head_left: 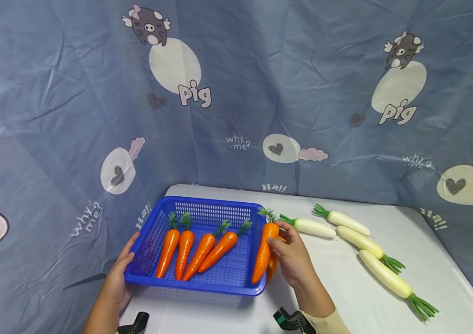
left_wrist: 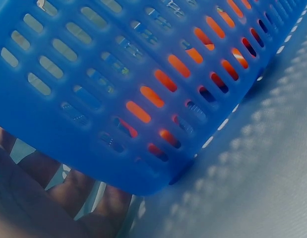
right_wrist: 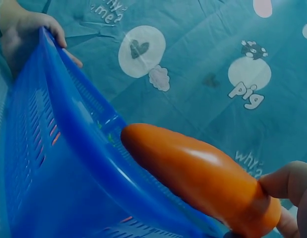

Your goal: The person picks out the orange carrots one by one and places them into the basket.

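My right hand [head_left: 292,253] pinches an orange carrot [head_left: 265,250] with a green leafy top, held at its thick end over the right rim of a blue plastic basket [head_left: 203,291]. In the right wrist view the carrot [right_wrist: 193,173] slants above the rim, tip toward the basket. Several other carrots [head_left: 184,253] lie side by side inside, tops toward the back. Partly hidden behind the held carrot, another orange piece [head_left: 273,265] shows just outside the right wall. At the basket's left side, my left hand [head_left: 117,278] grips the rim, its fingers [right_wrist: 56,32] bent over the edge.
Several white radishes [head_left: 386,274] with green stalks lie on the white tabletop [head_left: 336,287] to the right of the basket. A blue-grey printed curtain [head_left: 236,116] hangs behind the table and along its sides.
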